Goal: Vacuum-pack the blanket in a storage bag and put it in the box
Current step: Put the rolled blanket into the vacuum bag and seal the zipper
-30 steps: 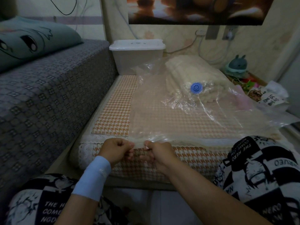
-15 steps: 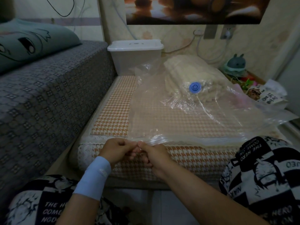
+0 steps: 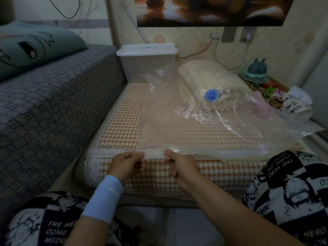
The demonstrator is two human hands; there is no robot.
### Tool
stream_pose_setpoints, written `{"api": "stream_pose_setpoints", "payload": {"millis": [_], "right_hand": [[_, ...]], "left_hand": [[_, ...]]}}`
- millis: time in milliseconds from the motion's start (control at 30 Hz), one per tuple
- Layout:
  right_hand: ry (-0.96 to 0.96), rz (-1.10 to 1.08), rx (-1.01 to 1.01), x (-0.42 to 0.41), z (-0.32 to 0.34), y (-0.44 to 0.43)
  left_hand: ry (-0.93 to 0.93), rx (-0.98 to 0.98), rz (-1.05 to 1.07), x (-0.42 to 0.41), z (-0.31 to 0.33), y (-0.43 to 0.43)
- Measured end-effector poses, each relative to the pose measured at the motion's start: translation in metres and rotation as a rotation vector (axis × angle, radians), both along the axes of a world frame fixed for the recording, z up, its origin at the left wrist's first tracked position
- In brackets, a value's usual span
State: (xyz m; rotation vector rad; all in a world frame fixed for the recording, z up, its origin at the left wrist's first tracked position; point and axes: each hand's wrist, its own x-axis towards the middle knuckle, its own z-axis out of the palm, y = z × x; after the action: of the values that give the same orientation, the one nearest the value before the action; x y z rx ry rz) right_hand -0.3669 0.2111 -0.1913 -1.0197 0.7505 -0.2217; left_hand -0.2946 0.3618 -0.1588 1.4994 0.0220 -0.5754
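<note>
A clear plastic storage bag (image 3: 186,128) lies flat on the orange houndstooth cushion (image 3: 122,121). A folded cream blanket (image 3: 209,80) sits inside the bag's far end, under a round blue valve (image 3: 211,95). My left hand (image 3: 126,163) pinches the bag's near zip edge at its left end. My right hand (image 3: 179,163) pinches the same edge a short way to the right. A white lidded plastic box (image 3: 147,59) stands behind the bag, against the wall.
A grey patterned bed (image 3: 49,103) rises on the left with a teal pillow (image 3: 32,48). A teal plush toy (image 3: 256,70) and a printed white bag (image 3: 291,103) lie at the right. My knees in black-and-white printed trousers (image 3: 292,189) flank the cushion.
My hands, which met at the bag's near edge half a second ago, have drawn apart along the edge. The edge now lies flatter on the cushion's front.
</note>
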Motion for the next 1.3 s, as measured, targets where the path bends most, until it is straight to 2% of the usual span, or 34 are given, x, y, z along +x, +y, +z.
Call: {"api": "stream_pose_setpoints", "payload": {"millis": [67,133,333,600,700,767,833,1067,1200,1300], "right_hand": [[-0.017,0.057,0.030,-0.002,0.002,0.001],[-0.020,0.088,0.046,-0.003,0.002,0.005],[-0.017,-0.052,0.048,-0.005,0.001,0.012],[0.037,-0.164,0.039,-0.012,-0.004,-0.011],[0.031,-0.161,0.031,-0.013,-0.002,-0.012],[0.005,-0.145,0.047,-0.014,0.000,-0.011],[-0.025,-0.078,0.079,-0.018,0.004,-0.008],[-0.066,0.077,0.083,-0.012,-0.001,0.009],[0.005,0.006,0.040,-0.009,-0.003,0.009],[0.045,-0.057,0.051,-0.012,0.000,0.003]], "left_hand": [[0.115,-0.116,0.013,-0.008,0.001,-0.008],[0.151,-0.157,-0.006,-0.017,-0.002,-0.019],[0.062,-0.097,0.105,-0.020,-0.012,-0.032],[0.076,-0.109,0.186,-0.008,-0.018,-0.026],[0.177,-0.263,0.214,-0.013,-0.022,-0.030],[0.266,-0.375,0.150,-0.021,-0.021,-0.035],[0.246,-0.342,0.093,-0.027,-0.021,-0.040],[0.034,-0.099,0.141,-0.032,-0.027,-0.046],[-0.084,-0.006,0.111,-0.030,-0.032,-0.044],[-0.063,-0.017,0.113,-0.030,-0.030,-0.043]]}}
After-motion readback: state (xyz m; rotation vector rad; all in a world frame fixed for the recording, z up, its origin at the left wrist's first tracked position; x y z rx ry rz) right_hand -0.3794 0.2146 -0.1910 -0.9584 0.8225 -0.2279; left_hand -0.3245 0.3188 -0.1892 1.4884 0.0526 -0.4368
